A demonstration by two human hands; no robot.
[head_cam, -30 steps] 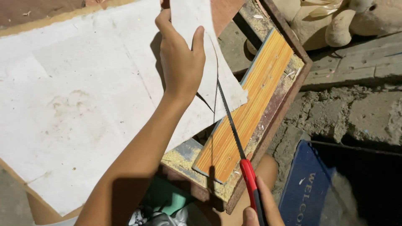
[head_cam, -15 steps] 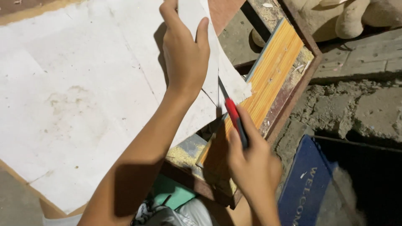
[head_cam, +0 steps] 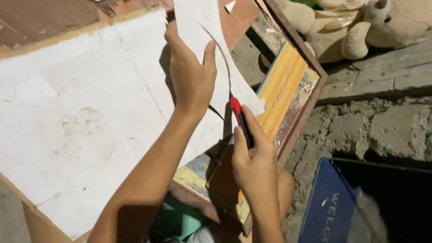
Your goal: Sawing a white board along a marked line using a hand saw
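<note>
red knife (head_cam: pixel 239 118) in right hand (head_cam: pixel 254 166), left hand (head_cam: pixel 191 76) on white sheet (head_cam: pixel 211 49)

The white sheet (head_cam: pixel 90 117) lies flat and wide under the left hand (head_cam: pixel 191 76), stained and scuffed, with a curved cut running through it just right of that hand's thumb. A narrow curved strip (head_cam: pixel 238 85) of the same white material stands partly freed between the two hands, its lower end just above the right hand (head_cam: pixel 254 166). The red-and-black knife (head_cam: pixel 240 119) sits gripped in the right hand, tilted, its tip at the cut line between the hands.
</note>
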